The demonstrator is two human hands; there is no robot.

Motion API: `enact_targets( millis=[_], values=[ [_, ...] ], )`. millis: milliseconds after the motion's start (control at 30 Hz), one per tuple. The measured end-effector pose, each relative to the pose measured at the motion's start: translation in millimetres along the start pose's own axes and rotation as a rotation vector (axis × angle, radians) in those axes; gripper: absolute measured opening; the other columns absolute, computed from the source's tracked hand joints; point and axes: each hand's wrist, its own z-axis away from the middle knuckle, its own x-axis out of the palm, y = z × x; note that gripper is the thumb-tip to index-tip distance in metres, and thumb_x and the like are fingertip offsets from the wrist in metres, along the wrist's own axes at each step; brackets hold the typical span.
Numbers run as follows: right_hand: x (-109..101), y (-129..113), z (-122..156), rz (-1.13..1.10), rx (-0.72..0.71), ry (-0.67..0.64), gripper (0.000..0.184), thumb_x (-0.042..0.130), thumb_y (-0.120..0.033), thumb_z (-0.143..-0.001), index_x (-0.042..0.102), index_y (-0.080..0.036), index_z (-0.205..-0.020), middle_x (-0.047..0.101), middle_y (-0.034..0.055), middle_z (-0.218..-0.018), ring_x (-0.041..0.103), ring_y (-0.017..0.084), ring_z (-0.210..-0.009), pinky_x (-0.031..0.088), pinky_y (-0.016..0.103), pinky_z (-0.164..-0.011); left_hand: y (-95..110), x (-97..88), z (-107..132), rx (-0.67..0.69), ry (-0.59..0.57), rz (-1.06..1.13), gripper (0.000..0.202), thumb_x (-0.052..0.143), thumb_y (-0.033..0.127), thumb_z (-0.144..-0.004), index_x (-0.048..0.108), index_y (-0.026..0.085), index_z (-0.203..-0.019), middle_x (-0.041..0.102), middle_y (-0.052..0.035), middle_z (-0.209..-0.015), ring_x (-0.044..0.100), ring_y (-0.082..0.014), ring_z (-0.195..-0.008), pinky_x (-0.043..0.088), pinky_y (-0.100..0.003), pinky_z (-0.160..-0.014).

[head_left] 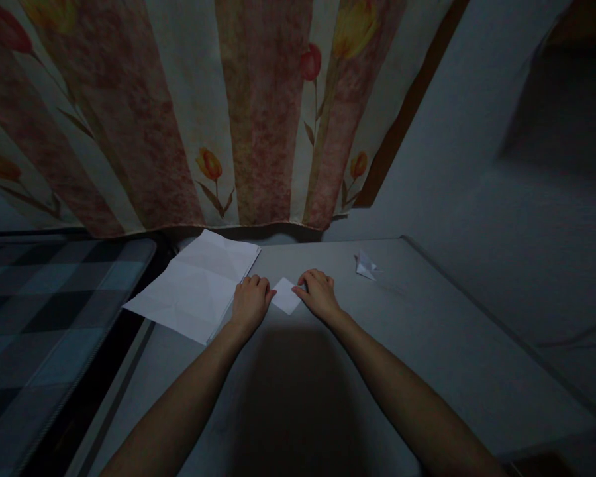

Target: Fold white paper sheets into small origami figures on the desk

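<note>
A small folded square of white paper [287, 297] lies on the table with its corners pointing toward and away from me. My left hand [251, 301] has its thumb at the paper's left corner, its fingers curled. At the right corner, the thumb of my right hand [318, 291] touches the paper, and those fingers are bent too. Both hands appear closed on the edges of the folded paper. To the left, larger white sheets [193, 285] lie in a stack, close beside my left hand. Farther right sits a small folded paper piece [365, 265] with pointed ends.
The pale table [427, 358] meets the wall [467, 199] along its right edge. A striped curtain with tulips [193, 112] hangs behind it. On the left is a checked mattress [54, 318], with a dark gap between it and the table. The light is dim.
</note>
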Motion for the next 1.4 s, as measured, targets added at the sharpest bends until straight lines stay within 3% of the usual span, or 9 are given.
enact_targets(
  millis=[67,167,533,800,900,1000,1133,1267,1400],
  values=[
    [0,-2,0,0.021,0.001,-0.002,0.019,0.059,-0.034,-0.085,0.062,-0.020,-0.097,0.062,0.0076,-0.103,0.051,0.025,-0.104,0.030,0.040,-0.089,0,1.2,0,0.049,-0.008,0.002,0.021,0.054,0.031,-0.088,0.066,0.025,-0.104,0.059,-0.0075,-0.097,0.051,-0.0238,-0.092,0.040,-0.036,-0.080],
    [0,-4,1,0.029,-0.027,-0.051,0.022,0.058,-0.030,-0.085,0.063,-0.021,-0.106,0.064,0.0086,-0.107,0.051,0.025,-0.105,0.031,0.038,-0.087,0,2.8,0,0.131,-0.038,0.010,0.025,0.049,0.027,-0.090,0.066,0.030,-0.107,0.059,-0.0066,-0.100,0.050,-0.0231,-0.093,0.039,-0.036,-0.081],
    [-5,-7,-8,-0.119,0.114,-0.218,0.032,0.066,-0.018,-0.075,0.065,-0.022,-0.107,0.068,0.0054,-0.099,0.059,0.023,-0.096,0.037,0.037,-0.085,0,2.5,2,0.127,-0.032,0.087,0.028,0.048,0.024,-0.088,0.068,0.027,-0.109,0.060,-0.0081,-0.104,0.050,-0.0240,-0.097,0.040,-0.039,-0.085],
    [3,3,-10,-0.406,0.157,-0.129,0.019,0.066,-0.013,-0.065,0.068,-0.019,-0.083,0.065,-0.0015,-0.075,0.057,0.014,-0.069,0.042,0.028,-0.071,-10,6.8,-2,0.082,0.012,0.310,0.026,0.053,0.021,-0.083,0.067,0.020,-0.105,0.068,-0.0069,-0.093,0.057,-0.0232,-0.090,0.043,-0.038,-0.085],
    [5,4,-11,-0.518,0.093,-0.052,0.013,0.064,-0.015,-0.064,0.066,-0.018,-0.076,0.061,-0.0011,-0.074,0.054,0.013,-0.068,0.042,0.026,-0.067,-14,7.8,-3,0.041,0.048,0.420,0.028,0.056,0.022,-0.081,0.066,0.019,-0.107,0.069,-0.0051,-0.090,0.058,-0.0221,-0.088,0.044,-0.037,-0.085],
    [4,3,-12,-0.592,0.069,0.040,0.009,0.063,-0.019,-0.066,0.065,-0.018,-0.075,0.059,-0.0014,-0.071,0.051,0.013,-0.065,0.041,0.025,-0.063,-13,4.5,-3,0.035,0.083,0.490,0.020,0.056,0.023,-0.082,0.067,0.019,-0.097,0.066,-0.0047,-0.086,0.058,-0.0203,-0.086,0.045,-0.035,-0.083],
    [0,-3,-10,-0.651,0.062,0.146,0.009,0.062,-0.025,-0.071,0.064,-0.018,-0.076,0.056,-0.0024,-0.065,0.047,0.013,-0.059,0.038,0.025,-0.059,-6,-6.1,-1,0.070,0.191,0.531,0.015,0.052,0.023,-0.085,0.066,0.019,-0.088,0.062,-0.0048,-0.085,0.057,-0.0186,-0.086,0.046,-0.032,-0.081],
    [-2,-5,-4,-0.679,-0.016,0.180,0.009,0.060,-0.025,-0.077,0.066,-0.019,-0.082,0.062,0.0002,-0.074,0.053,0.014,-0.065,0.041,0.026,-0.064,-4,-11.0,3,0.099,0.312,0.514,0.015,0.048,0.023,-0.088,0.063,0.019,-0.090,0.062,-0.0058,-0.092,0.056,-0.0188,-0.092,0.045,-0.033,-0.086],
    [-3,2,1,-0.519,-0.139,0.150,0.006,0.062,-0.020,-0.080,0.068,-0.019,-0.082,0.065,0.0023,-0.077,0.057,0.015,-0.072,0.044,0.027,-0.069,-12,-5.4,4,0.228,0.242,0.398,0.015,0.048,0.019,-0.089,0.062,0.018,-0.092,0.065,-0.0059,-0.092,0.056,-0.0191,-0.090,0.044,-0.033,-0.085]
  ],
)
